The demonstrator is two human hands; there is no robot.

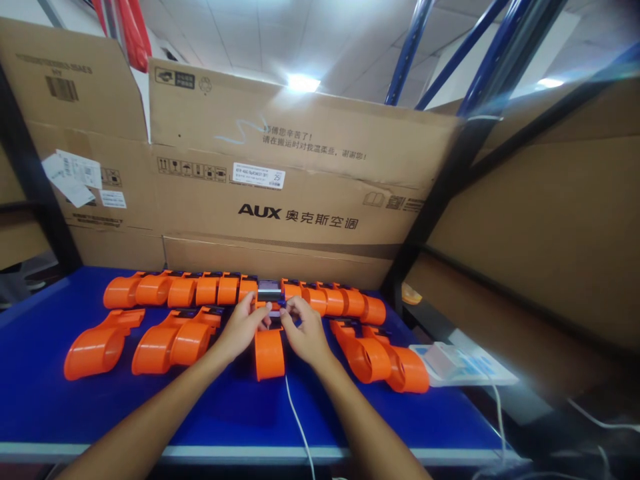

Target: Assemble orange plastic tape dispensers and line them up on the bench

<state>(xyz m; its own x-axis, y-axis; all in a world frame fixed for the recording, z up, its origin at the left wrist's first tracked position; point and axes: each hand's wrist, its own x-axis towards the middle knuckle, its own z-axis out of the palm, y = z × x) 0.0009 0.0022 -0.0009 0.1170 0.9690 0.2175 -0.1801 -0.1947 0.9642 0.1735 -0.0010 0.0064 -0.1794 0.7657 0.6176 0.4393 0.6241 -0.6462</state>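
Orange plastic housing [269, 352] lies in the middle of the frame on the blue table [40, 393], with its round end toward the near edge and its dark top end pointing away. Both hands are on that top end. The left hand [243, 328] has its fingers curled in, pinching the dark part from the left. The right hand [303, 331] pinches it from the right, fingers bent and close together. Neither hand is spread wide. What the fingertips grip there is too small to tell.

It is bright orange, smooth and shiny, shaped like a fat curved tube with a flat neck. It looks hard and light.

What could go wrong? The housing is smooth, so I think it could slide on the table if one hand pushes harder than the other. A white cable [296, 417] runs under the right wrist toward the lower edge of the frame; an arm could catch it and tug things out of place. More orange housings [173, 341] sit close on the left and others [380, 360] on the right, so an elbow swing could knock them. A back row of orange parts [200, 290] lies just past the fingers and could get bumped too. A white device [450, 360] rests at the right of the table, near its edge.
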